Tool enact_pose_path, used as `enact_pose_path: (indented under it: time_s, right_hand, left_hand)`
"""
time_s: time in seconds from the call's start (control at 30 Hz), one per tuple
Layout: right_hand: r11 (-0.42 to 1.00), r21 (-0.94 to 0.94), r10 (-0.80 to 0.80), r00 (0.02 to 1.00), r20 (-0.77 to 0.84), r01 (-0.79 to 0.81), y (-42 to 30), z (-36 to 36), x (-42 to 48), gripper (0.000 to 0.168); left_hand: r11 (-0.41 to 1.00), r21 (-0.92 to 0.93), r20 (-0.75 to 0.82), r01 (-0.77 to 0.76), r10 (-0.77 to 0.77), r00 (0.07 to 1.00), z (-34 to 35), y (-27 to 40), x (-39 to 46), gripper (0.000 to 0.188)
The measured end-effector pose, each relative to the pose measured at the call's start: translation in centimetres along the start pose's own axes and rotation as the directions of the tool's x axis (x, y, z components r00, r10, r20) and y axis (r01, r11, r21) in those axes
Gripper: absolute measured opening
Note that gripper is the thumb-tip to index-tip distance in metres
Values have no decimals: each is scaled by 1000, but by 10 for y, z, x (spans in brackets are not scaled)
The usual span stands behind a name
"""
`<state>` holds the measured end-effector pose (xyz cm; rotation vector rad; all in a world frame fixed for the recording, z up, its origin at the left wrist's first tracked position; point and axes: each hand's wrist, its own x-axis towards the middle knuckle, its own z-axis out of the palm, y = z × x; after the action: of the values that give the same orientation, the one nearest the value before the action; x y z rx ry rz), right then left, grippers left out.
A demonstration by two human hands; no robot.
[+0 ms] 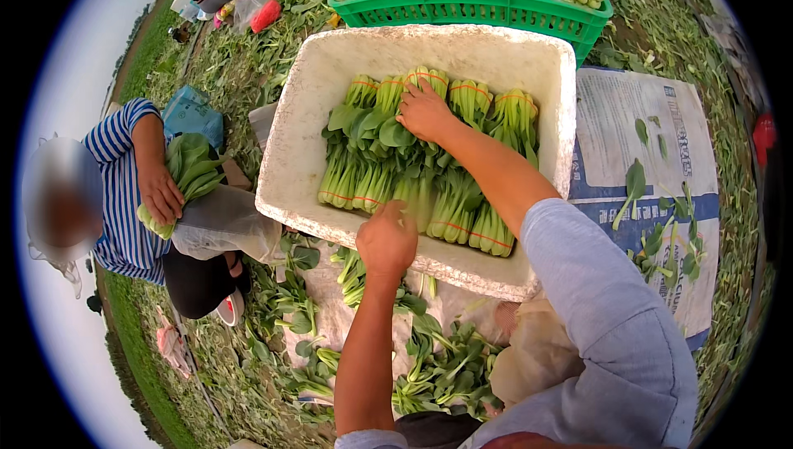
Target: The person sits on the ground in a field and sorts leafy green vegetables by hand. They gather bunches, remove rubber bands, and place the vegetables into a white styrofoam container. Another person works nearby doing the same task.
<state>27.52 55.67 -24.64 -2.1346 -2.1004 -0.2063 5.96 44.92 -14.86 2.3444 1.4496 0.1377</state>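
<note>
A worn white foam box (495, 46) stands before me with two rows of banded bok choy bundles, leafy ends meeting in the middle. My right hand (427, 111) lies over the far row, fingers spread on the leaves and stems of the middle bundle (427, 75). Over the near rim, my left hand (387, 241) has its fingers curled against a motion-blurred bok choy bundle (416, 198) in the near row. That bundle's lower end is partly hidden by the hand, and the blur hides how firmly it is held. Orange bands circle the neighbouring bundles (451, 216).
Behind the box is a green plastic crate (433, 6) of bok choy bundles. A person (127, 201) at left holds bok choy (192, 167). Loose bok choy (446, 368) lies at my feet. A printed sack (644, 139) with stray leaves is spread at right.
</note>
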Motion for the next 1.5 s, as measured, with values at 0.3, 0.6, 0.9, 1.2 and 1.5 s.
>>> enact_pose_path:
  time_s: [0.3, 0.6, 0.9, 1.2, 1.5]
  right_hand:
    - [973, -216, 46, 846, 531, 83, -19, 5, 11, 36]
    - [953, 245, 223, 958, -179, -176, 12, 16, 31, 29]
    - [970, -242, 95, 927, 363, -5, 14, 15, 32, 36]
    - [904, 257, 370, 926, -74, -341, 10, 65, 29, 38]
    - [650, 405, 656, 744, 127, -643, -49, 53, -4, 68]
  left_hand:
    - [992, 81, -96, -101, 108, 990, 8, -12, -3, 18]
    - [999, -41, -57, -33, 31, 998, 2, 1, -1, 21]
    - [998, -21, -63, -62, 61, 996, 2, -5, -5, 20]
    - [994, -61, -105, -86, 80, 991, 5, -6, 3, 19]
    - [999, -45, -69, -16, 13, 998, -2, 2, 1, 19]
